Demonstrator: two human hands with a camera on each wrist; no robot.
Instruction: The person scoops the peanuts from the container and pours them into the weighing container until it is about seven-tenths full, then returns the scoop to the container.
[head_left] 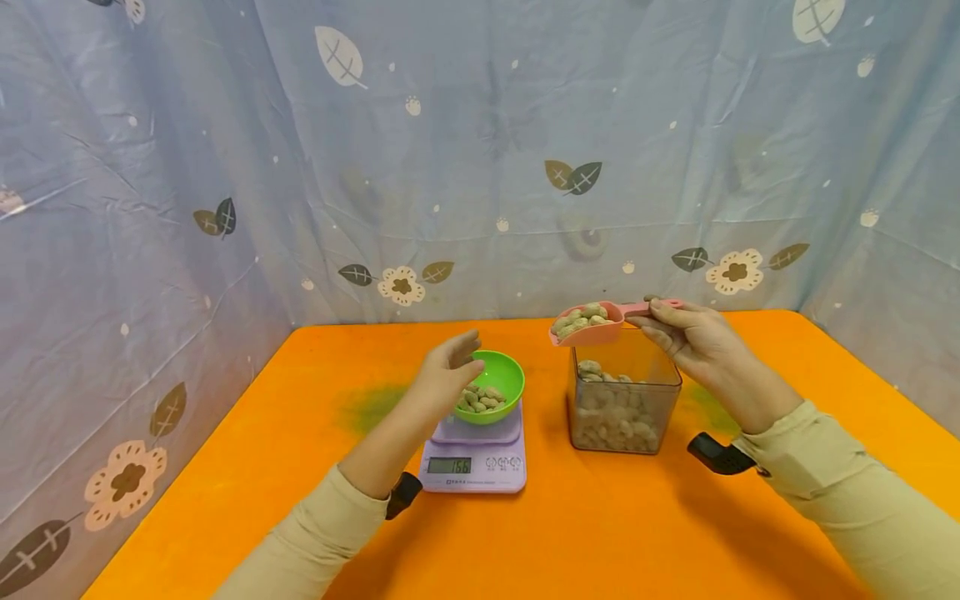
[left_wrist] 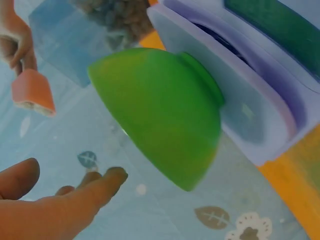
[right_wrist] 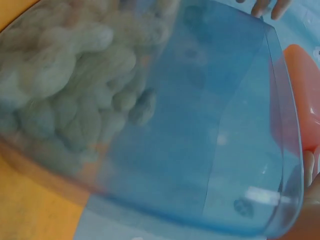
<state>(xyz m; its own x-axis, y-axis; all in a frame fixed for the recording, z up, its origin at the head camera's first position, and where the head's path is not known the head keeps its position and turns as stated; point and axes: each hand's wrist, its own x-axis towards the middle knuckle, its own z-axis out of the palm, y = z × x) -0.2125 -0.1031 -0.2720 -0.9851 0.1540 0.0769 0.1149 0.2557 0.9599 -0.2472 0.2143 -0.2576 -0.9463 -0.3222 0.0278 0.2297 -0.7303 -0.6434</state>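
Note:
My right hand (head_left: 701, 337) grips the handle of a pink scoop (head_left: 600, 333) heaped with peanuts (head_left: 581, 318), held above a clear square container (head_left: 622, 417). More unshelled peanuts fill the lower part of that container. On a lilac kitchen scale (head_left: 474, 467) stands a green bowl (head_left: 506, 379) with several peanuts in its bottom; the display looks like 166. My left hand (head_left: 447, 375) hovers at the bowl's left side with its fingers loosely extended, holding nothing. In the left wrist view, those fingers (left_wrist: 95, 192) are apart from the bowl's rim.
An orange tabletop (head_left: 600, 533) lies under everything. Behind and on both sides hangs a blue curtain (head_left: 480, 167) printed with leaves and flowers. Black wrist-worn devices (head_left: 720, 454) show below both hands.

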